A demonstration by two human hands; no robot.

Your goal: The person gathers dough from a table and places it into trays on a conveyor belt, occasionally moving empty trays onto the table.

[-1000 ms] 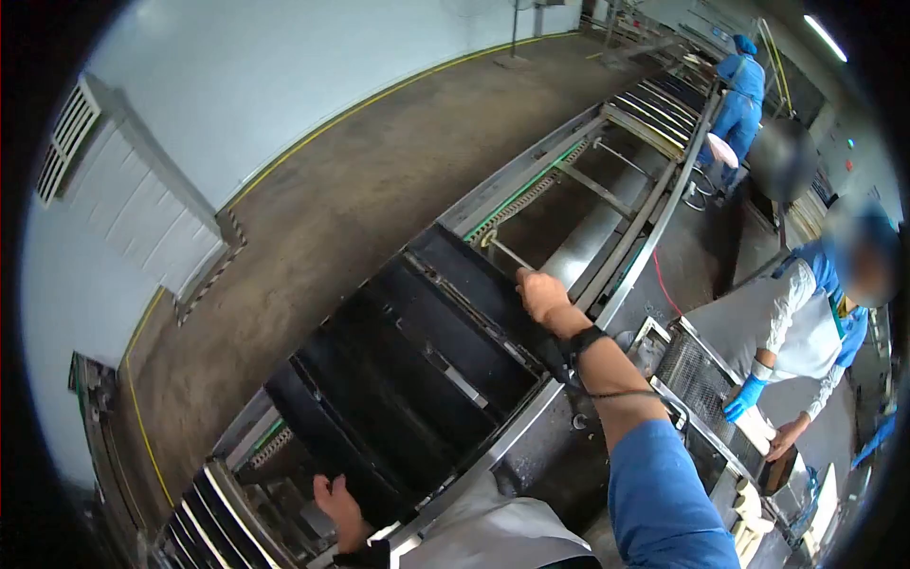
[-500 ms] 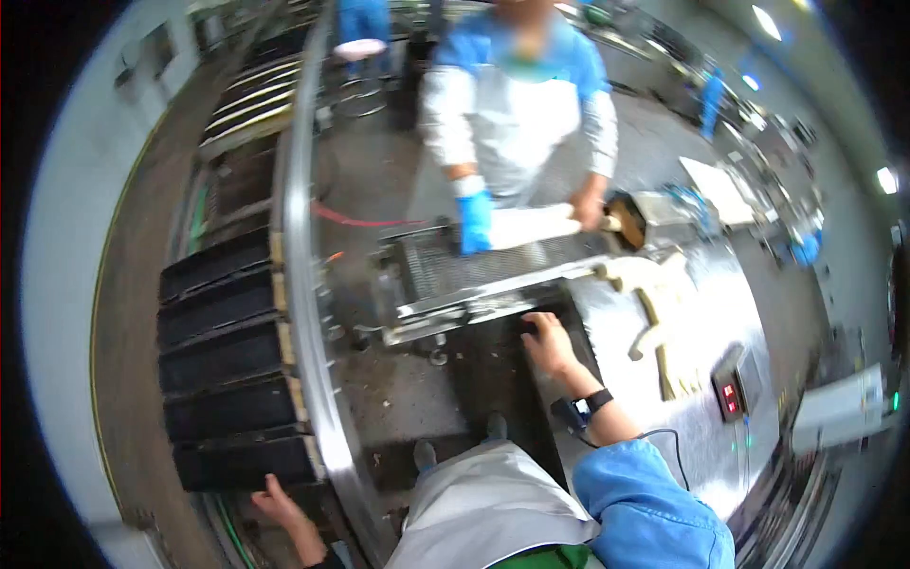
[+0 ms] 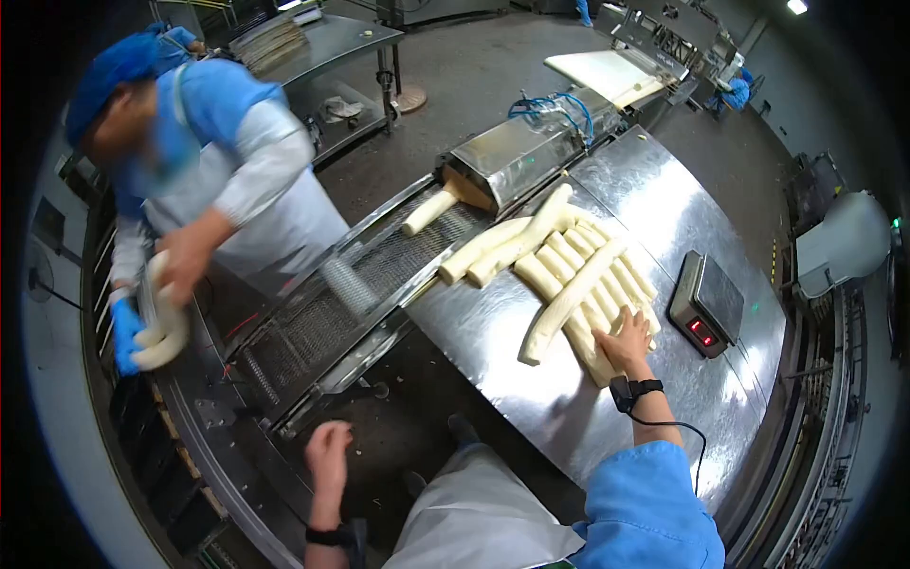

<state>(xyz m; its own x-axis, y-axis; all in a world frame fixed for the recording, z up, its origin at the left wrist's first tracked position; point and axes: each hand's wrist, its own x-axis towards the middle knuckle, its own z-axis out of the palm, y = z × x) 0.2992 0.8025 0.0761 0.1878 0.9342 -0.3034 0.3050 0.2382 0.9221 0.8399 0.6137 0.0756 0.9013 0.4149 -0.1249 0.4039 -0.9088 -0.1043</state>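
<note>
My right hand (image 3: 626, 339) rests on the near end of a pile of pale dough rolls (image 3: 595, 303) on the steel table (image 3: 502, 346). Its fingers are spread over the dough and not closed around it. One longer roll (image 3: 559, 318) lies across the others. Left of the table edge, my left hand (image 3: 329, 453) hangs over the floor with its fingers curled in and nothing visible in it. A co-worker (image 3: 204, 142), one hand in a blue glove (image 3: 125, 334), holds a bent length of dough (image 3: 169, 332) at the far left.
A mesh conveyor (image 3: 327, 303) runs along the table's left side. On it, a dough roll (image 3: 431, 211) sticks out of a metal housing (image 3: 517, 156). A scale (image 3: 706, 303) with a red display stands right of the dough. Dark baking trays (image 3: 142, 427) line the left rail.
My view has swung right. My right hand has come from the table edge onto the dough; my left hand has left the trays. The co-worker has carried dough from the conveyor towards the trays.
</note>
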